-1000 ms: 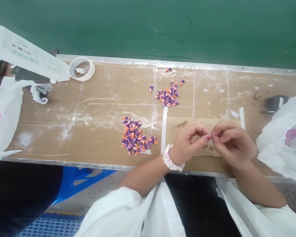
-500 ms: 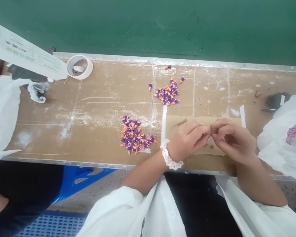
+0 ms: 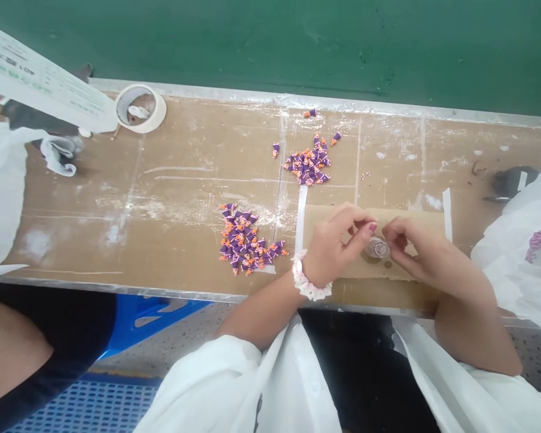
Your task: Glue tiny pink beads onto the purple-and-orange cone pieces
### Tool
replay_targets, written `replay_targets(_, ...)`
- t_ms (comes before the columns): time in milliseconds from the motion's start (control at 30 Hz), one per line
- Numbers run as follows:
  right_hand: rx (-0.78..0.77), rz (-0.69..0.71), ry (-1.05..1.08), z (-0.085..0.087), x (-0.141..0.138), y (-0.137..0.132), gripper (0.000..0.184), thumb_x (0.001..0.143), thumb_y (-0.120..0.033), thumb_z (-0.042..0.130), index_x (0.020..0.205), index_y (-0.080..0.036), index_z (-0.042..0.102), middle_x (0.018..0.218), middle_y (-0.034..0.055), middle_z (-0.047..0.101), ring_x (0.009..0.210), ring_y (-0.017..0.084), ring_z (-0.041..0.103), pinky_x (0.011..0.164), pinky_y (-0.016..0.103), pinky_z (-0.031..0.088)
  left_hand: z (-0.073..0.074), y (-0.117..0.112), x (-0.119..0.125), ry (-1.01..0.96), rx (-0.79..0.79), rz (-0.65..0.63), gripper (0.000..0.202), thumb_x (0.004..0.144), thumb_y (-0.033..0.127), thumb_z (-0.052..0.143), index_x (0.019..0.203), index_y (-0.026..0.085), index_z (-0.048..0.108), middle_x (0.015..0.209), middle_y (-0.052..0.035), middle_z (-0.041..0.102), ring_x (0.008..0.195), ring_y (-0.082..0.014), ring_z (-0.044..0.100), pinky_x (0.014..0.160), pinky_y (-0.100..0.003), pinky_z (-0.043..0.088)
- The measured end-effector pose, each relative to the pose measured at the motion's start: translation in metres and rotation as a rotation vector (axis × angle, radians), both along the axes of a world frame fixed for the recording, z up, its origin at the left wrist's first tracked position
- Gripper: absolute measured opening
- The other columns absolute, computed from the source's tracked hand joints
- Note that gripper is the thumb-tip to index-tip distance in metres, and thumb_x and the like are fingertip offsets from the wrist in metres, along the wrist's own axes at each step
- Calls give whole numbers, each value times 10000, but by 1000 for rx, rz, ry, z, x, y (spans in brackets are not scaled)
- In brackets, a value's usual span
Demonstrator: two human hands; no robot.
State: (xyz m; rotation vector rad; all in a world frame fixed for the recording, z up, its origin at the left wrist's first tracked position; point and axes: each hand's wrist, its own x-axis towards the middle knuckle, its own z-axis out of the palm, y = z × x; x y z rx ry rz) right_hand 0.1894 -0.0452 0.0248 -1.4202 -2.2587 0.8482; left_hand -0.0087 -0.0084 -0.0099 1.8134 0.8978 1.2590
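Flanking a small clear cup on the desk, the left hand and right hand curl their fingers inward (whether either grip is closed on anything, one cannot tell). From the cup, purple-and-orange figures lie at nine o'clock, beyond the left hand; white sheeting bulges at three; a tape roll sits at ten.

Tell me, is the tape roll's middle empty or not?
Not empty: a small white piece shows inside the ring of the tape roll. What it is, I cannot tell.
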Motion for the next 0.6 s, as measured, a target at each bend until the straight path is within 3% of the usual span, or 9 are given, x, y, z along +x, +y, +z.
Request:
replay_targets(233,42,73,-98,1,-5,-1,96,913,-134,465,877,-220,445,731,-11,562,604,132,560,563,245,447,-1,0,0,1,-12,10,71,915,181,568,856,175,608,744,15,622,674,-81,559,644,-220,472)
replay_targets(467,0,51,-105,3,-7,-1,92,927,-168,430,858,-226,447,736,7,582,602,147,552,560,262,432,1,3,-3,24,-19,34,62,918,177,561,867,180,595,765,14,637,704,-89,576,652,-228,465)
replay_targets(533,-39,31,-61,3,-4,-2,84,932,-189,446,862,-234,455,755,4,591,622,148,560,590,270,447,6,3,-7,101,12,42,79,940,201,531,891,178,589,784,4,644,719,-97,583,668,-235,471)
replay_targets(600,-37,-4,14,3,0,-4,86,926,-202,481,854,-244,460,795,3,605,649,148,567,618,276,458,12,3,-15,342,69,38,112,957,222,501,915,173,591,829,-25,656,763,-129,597,698,-267,479)
